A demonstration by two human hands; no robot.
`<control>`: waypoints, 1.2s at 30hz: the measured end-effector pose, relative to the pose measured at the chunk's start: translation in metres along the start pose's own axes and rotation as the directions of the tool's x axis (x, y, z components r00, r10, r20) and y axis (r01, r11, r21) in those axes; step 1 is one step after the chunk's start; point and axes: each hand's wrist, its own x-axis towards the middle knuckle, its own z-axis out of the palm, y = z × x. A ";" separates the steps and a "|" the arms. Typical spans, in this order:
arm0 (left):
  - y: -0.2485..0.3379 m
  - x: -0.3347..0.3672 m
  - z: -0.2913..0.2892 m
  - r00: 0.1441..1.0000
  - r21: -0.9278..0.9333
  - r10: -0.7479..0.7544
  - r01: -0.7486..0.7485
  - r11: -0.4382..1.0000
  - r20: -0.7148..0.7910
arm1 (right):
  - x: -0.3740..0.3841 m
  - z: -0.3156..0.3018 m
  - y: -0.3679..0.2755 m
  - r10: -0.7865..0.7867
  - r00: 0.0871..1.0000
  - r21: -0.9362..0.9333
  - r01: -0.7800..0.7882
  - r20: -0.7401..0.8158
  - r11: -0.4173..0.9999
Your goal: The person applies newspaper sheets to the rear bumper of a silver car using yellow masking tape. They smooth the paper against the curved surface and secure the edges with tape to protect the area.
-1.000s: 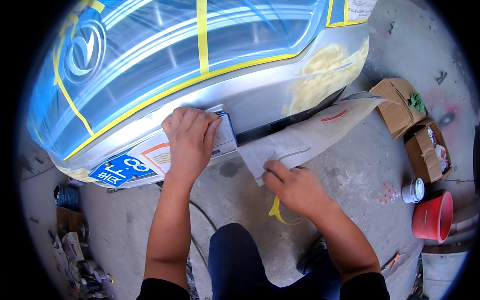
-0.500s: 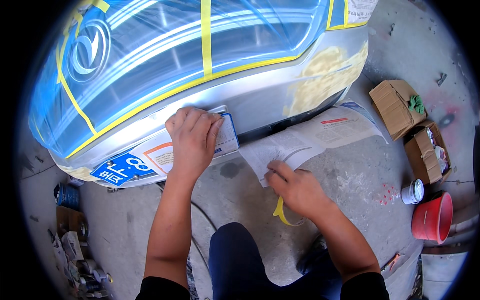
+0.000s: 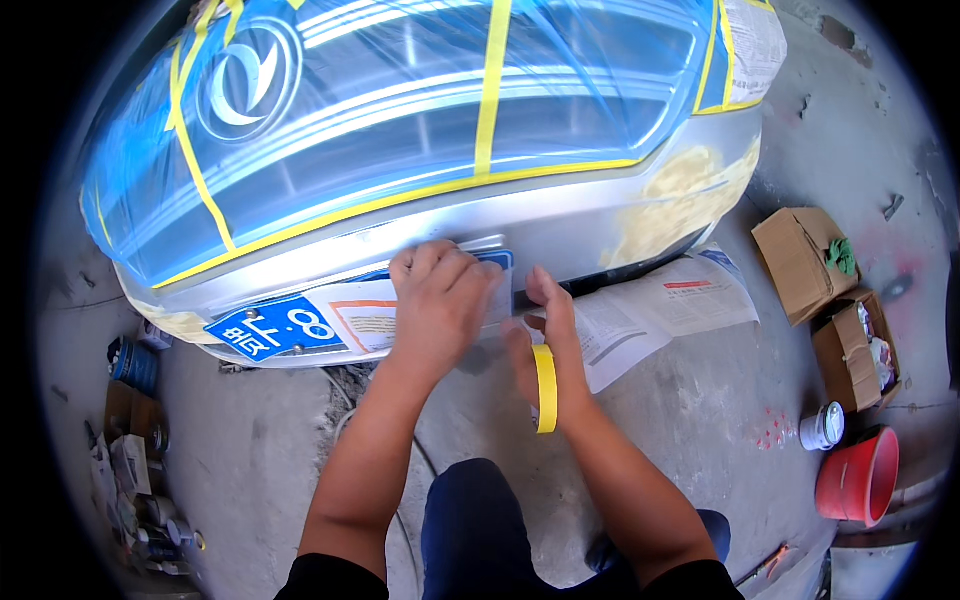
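Note:
Over the blue licence plate (image 3: 262,330) on the car's silver bumper (image 3: 400,232) lies a printed paper sheet (image 3: 345,308). My left hand (image 3: 447,300) holds the sheet against the plate, fingers curled at its upper edge. What the fingertips grip is partly hidden. Close by on the right, my right hand (image 3: 555,345) is raised at the plate's right end, thumb and fingers upward. A roll of yellow masking tape (image 3: 545,390) is held in it, seen edge-on. Newspaper (image 3: 650,322) hangs along the bumper's lower edge, just beyond the right hand.
Blue plastic film (image 3: 390,120) with yellow tape covers the car above. Cardboard boxes (image 3: 795,262), a white can (image 3: 822,427) and a red bucket (image 3: 857,478) stand on the right. Cans and clutter (image 3: 135,470) line the left. A hose (image 3: 408,545) runs across the concrete floor.
My right hand has risen from the newspaper's lower corner to the plate's right end, bringing the tape roll. My left hand stays at the plate's upper edge. The view has shifted slightly.

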 end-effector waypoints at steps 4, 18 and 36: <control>0.003 -0.005 -0.012 1.000 -0.058 -0.009 0.010 0.998 0.008 | 0.019 0.000 0.000 0.037 0.991 0.137 -0.054 0.126 0.989; -0.078 -0.076 -0.115 0.870 -0.119 -0.462 0.484 0.867 0.173 | 0.037 -0.002 -0.001 0.176 0.967 0.305 -0.226 0.184 0.925; -0.091 -0.112 -0.090 0.528 -0.727 -0.791 0.667 0.161 0.309 | 0.043 0.001 -0.016 0.215 0.961 0.301 -0.260 0.175 0.917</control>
